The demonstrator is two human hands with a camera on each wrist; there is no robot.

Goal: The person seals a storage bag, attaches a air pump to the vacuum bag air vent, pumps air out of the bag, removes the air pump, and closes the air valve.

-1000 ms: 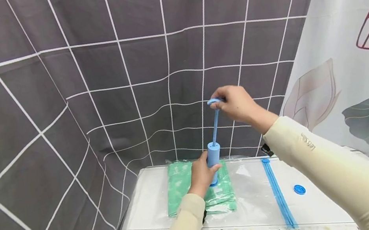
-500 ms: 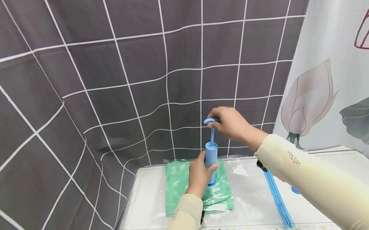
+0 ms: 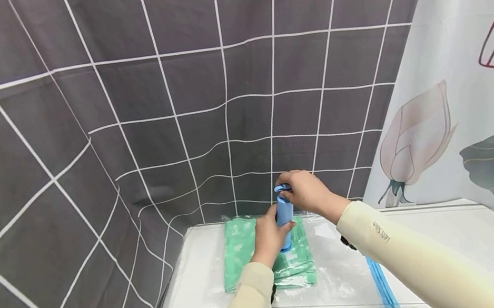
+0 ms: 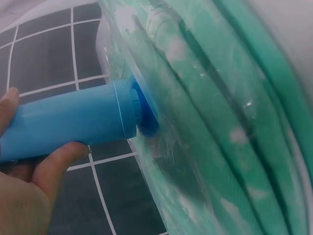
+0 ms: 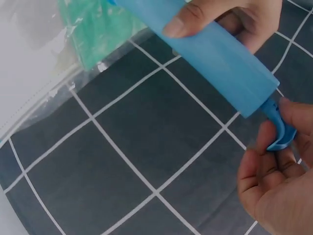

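Since a second ago the pump handle (image 3: 282, 188) has been pushed down from a raised, extended position until it sits almost against the top of the blue pump barrel (image 3: 283, 213); one downstroke is judged complete. The handle is pinched in the curled fingers of the right hand (image 3: 306, 191). The barrel is gripped by the left hand (image 3: 269, 236), directly below the right. Under the left hand, the barrel's foot is seated on the valve (image 4: 145, 113) of the clear bag (image 3: 335, 263) holding green cloth (image 3: 241, 245), lying on the surface (image 3: 452, 245).

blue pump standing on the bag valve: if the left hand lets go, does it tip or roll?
Likely tips: the pump stands tall on a small valve over soft folded cloth. Probably rolls once down, since its barrel is a smooth cylinder. It looks like light, stiff plastic; the left hand steadies it in an easy grip.
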